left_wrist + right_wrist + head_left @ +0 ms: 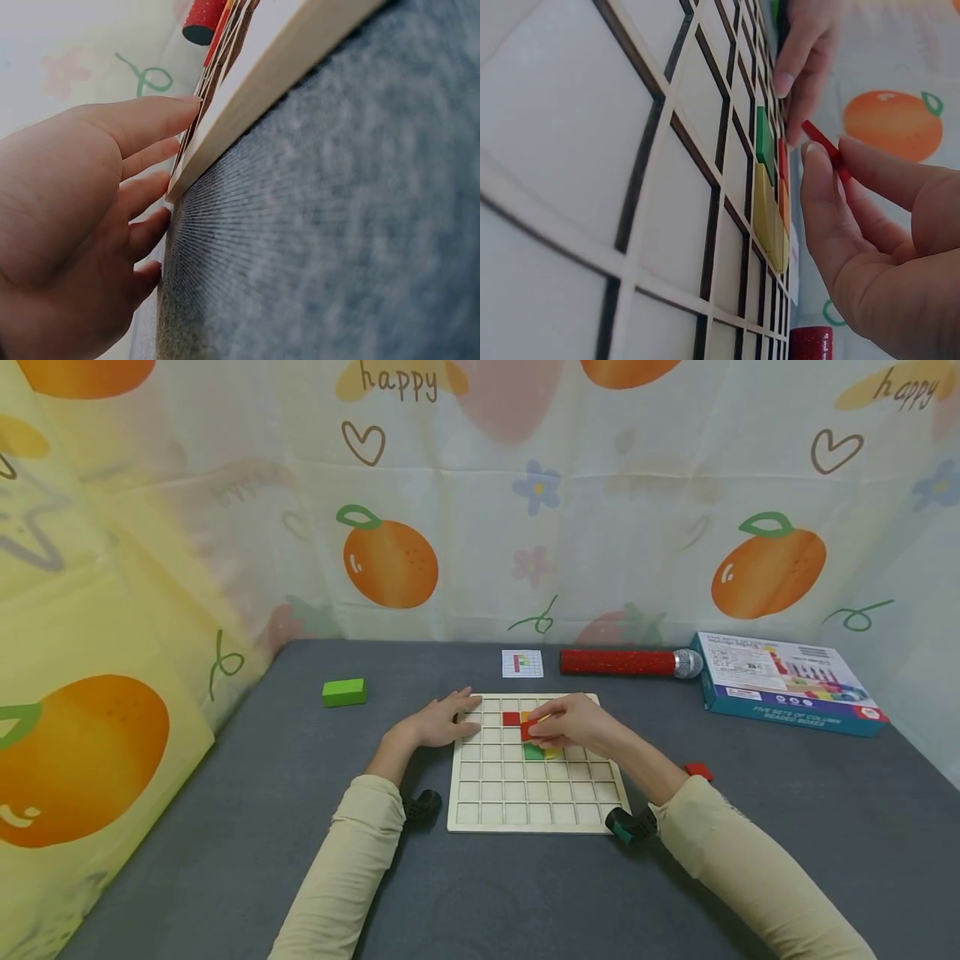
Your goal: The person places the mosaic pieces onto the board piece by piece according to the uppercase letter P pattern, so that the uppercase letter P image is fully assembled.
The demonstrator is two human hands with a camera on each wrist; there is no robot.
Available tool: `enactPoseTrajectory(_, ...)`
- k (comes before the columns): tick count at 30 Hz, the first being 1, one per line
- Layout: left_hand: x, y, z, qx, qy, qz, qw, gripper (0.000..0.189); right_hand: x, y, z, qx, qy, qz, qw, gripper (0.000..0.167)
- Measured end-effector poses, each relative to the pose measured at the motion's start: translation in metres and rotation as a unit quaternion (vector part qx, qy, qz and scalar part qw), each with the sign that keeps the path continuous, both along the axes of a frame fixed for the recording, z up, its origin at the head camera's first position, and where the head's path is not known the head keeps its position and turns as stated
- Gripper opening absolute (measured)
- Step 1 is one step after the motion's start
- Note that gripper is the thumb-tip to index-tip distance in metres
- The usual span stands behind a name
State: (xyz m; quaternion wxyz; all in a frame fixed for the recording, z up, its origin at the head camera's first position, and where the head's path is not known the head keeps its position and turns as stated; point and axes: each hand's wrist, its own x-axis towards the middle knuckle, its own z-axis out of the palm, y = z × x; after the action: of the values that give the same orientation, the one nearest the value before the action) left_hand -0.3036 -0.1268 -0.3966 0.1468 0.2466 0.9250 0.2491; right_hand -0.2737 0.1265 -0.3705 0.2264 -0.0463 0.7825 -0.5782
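Note:
A wooden grid board [495, 816] lies on the dark table. My left hand [438, 720] rests at its left edge, fingers extended over the rim. In the left wrist view, the thumb [161, 120] reaches over that edge. With thumb and fingertips, my right hand [581, 724] pinches a small red square tile [821, 139], tilted and held just above the board. Set in the grid's cells are another red tile [511, 719], a green tile [533, 752], a yellow tile [767, 217] and an orange tile [784, 191]. The right hand partly hides the yellow and orange ones in the head view.
Behind the board lie a small card with a coloured grid pattern [522, 664] and a red glittery cylinder [618, 662] with a silver end. A flat toy box [787, 685] sits back right. Green blocks [344, 693] lie left; a red piece [699, 771] lies by the right forearm.

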Motion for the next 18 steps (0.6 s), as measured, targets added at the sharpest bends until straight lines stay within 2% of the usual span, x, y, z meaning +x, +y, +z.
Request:
enactPoseTrajectory(11,0.001,-0.002,0.000,0.000,-0.010,0.003,1.0000,0.060,-0.005,-0.007,0.003,0.013,-0.022,-0.027,0.9993,0.028)
enactPoseTrajectory(18,0.000,-0.002,-0.002,-0.008,-0.001,0.000,1.0000,0.060,-0.008,-0.012,0.002,0.012,-0.016,-0.021,0.9996,0.028)
